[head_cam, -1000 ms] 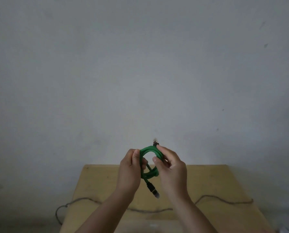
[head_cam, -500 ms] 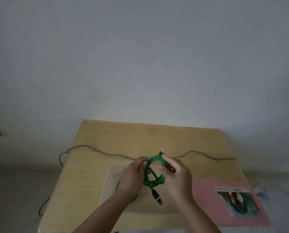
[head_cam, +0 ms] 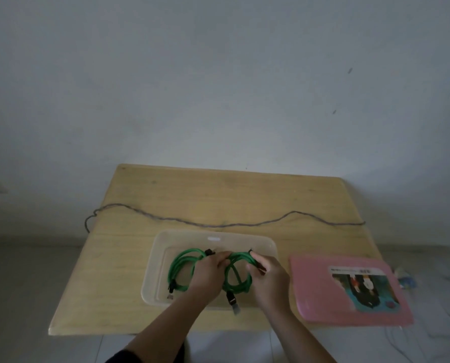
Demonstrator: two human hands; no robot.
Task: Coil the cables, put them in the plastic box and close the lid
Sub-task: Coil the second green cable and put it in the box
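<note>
A clear plastic box (head_cam: 155, 260) stands open on the wooden table (head_cam: 218, 189). Inside it on the left lies a coiled green cable (head_cam: 178, 268). Both hands hold a second coiled green cable (head_cam: 238, 282) over the right half of the box: my left hand (head_cam: 208, 275) grips its left side, my right hand (head_cam: 269, 279) grips its right side. One black plug of the held coil hangs over the box's near rim. The pink lid (head_cam: 313, 286) lies flat to the right of the box. A long grey cable (head_cam: 218, 225) lies uncoiled across the table behind the box.
The grey cable hangs off the table's left edge. A bare wall rises behind the table. White wires (head_cam: 428, 334) and a small pale object (head_cam: 406, 279) lie on the floor at the right. A dark sleeve shows at the bottom edge.
The view has tilted down, so the whole table, box and lid show. Both hands have lowered the green coil from in front of me to just over the box.
</note>
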